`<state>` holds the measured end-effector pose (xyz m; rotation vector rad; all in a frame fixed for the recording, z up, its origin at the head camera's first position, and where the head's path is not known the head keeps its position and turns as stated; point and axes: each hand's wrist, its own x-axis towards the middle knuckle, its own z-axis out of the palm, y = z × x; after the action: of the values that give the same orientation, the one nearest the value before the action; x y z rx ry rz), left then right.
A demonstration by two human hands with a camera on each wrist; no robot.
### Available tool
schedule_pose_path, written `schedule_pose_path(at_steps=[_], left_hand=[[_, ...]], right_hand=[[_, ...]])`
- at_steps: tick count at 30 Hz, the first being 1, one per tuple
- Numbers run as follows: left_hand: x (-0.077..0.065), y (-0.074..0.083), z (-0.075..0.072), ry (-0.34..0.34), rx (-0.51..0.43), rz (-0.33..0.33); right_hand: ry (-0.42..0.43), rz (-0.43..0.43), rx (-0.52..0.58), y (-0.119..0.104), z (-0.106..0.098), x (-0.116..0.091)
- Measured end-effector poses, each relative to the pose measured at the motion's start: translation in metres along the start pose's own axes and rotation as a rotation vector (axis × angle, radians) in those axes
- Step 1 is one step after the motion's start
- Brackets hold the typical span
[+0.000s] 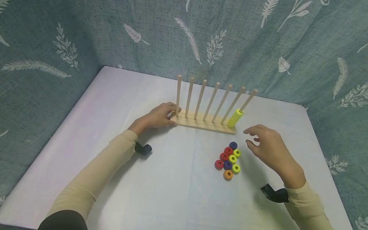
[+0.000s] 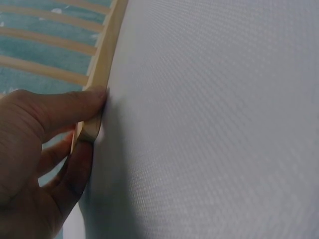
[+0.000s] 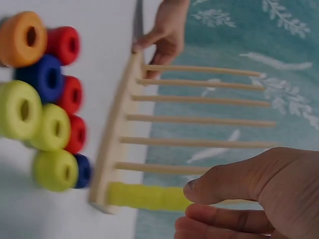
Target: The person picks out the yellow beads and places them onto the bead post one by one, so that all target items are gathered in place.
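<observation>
A wooden peg stand (image 1: pixel 205 124) with several upright pegs stands on the table. Its rightmost peg carries a stack of yellow rings (image 1: pixel 235 118), while the other pegs are bare. My left hand (image 1: pixel 159 115) grips the left end of the base, thumb on the front edge and fingers round behind, as the left wrist view also shows. To the right of the stand, my right hand (image 1: pixel 265 145) hovers with bent fingers and thumb apart, holding nothing. Just left of it lie loose rings: red ones (image 1: pixel 224 156), yellow ones (image 1: pixel 232 159), blue ones (image 1: pixel 233 145) and an orange one (image 1: pixel 228 174).
A white cloth covers the table (image 1: pixel 161 191). Behind and at both sides hangs a green curtain (image 1: pixel 161 41) with white leaf patterns. Dark straps (image 1: pixel 275 194) show at the wrists.
</observation>
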<state>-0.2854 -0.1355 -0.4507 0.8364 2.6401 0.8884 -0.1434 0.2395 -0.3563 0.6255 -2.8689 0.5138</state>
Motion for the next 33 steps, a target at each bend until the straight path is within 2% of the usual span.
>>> schedule_pose_path(at_steps=[6,16,28,33], left_hand=[[0.0,-0.002,0.001,0.001,0.002,0.0],[0.0,-0.003,0.0,0.007,0.0,0.004],[0.0,-0.003,0.001,0.005,-0.003,-0.003],[0.0,-0.003,0.002,0.01,0.003,-0.009]], right_hand=[[-0.119,0.094,0.043,0.008,0.022,-0.006],[-0.201,0.157,0.109,0.009,0.045,-0.015],[-0.193,0.11,0.087,0.01,0.057,-0.019],[-0.209,0.13,0.076,0.01,0.056,-0.02]])
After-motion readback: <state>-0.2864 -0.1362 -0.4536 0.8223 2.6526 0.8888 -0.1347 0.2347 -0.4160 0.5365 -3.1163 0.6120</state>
